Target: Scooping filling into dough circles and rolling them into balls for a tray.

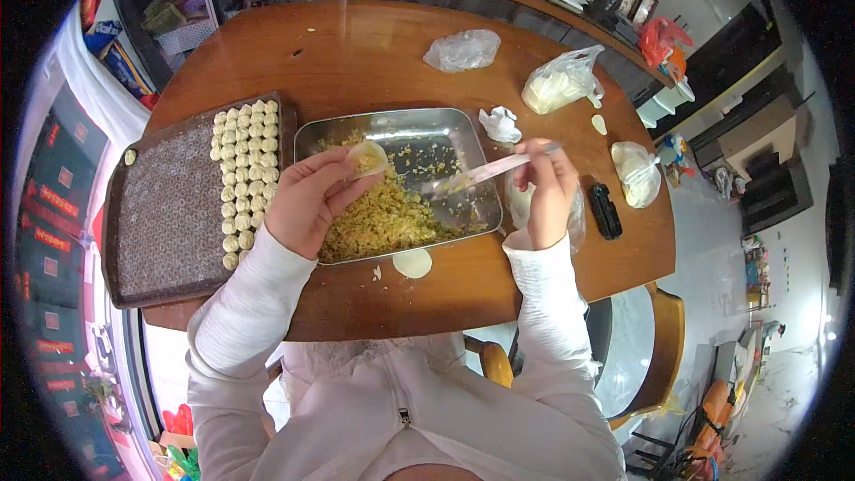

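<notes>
My left hand pinches a round dumpling wrapper over the left part of the metal pan. A little yellowish filling sits on the wrapper. My right hand grips a slim, flat spatula by its far end, and its blade reaches over the right half of the pan. Bits of filling cling near the tip. Chopped yellow-green filling is heaped toward the left and near side of the rectangular metal pan. One loose wrapper lies on the table by the pan's near edge.
Left of the pan, a dark tray holds rows of shaped dumplings along its right side. Farther right lie bags of pale wrappers, another bag, crumpled tissue, a black case and an empty-looking plastic bag.
</notes>
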`<act>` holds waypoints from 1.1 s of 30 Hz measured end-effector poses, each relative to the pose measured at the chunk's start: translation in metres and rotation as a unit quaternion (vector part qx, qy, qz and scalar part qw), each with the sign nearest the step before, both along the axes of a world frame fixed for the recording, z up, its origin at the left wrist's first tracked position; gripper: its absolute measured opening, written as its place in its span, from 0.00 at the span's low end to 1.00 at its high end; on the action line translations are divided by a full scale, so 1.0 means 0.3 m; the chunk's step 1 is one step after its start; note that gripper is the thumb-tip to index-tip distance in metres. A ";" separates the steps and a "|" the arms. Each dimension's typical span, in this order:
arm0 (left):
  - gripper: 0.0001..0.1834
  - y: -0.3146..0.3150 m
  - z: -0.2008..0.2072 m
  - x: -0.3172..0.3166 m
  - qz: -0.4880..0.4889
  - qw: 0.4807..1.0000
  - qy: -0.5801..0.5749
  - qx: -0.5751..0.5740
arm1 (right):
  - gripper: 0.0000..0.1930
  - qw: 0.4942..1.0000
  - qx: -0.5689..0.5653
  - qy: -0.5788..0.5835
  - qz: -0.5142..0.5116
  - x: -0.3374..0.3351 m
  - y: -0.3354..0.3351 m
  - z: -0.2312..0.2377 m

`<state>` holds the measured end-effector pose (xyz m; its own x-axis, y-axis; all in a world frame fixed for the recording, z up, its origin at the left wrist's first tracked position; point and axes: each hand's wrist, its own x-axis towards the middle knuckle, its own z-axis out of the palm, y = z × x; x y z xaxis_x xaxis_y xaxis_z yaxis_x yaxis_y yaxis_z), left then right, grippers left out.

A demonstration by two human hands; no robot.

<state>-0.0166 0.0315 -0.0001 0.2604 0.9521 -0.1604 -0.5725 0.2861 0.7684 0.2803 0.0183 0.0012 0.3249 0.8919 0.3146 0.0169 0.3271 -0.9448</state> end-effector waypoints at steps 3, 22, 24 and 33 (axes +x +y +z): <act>0.15 -0.013 0.015 0.010 -0.020 1.000 0.002 -0.012 | 0.04 0.995 -0.096 -0.007 0.011 0.012 0.015 -0.007; 0.14 -0.048 0.003 0.033 -0.125 0.992 0.011 -0.022 | 0.12 0.839 0.294 -0.456 0.048 -0.252 -0.049 0.038; 0.14 -0.051 0.001 0.031 -0.131 0.991 0.019 -0.014 | 0.11 0.835 0.300 -0.457 0.058 -0.256 -0.044 0.027; 0.14 -0.045 -0.019 0.022 -0.125 0.992 0.006 -0.015 | 0.10 0.858 0.277 -0.423 0.086 -0.258 -0.050 0.037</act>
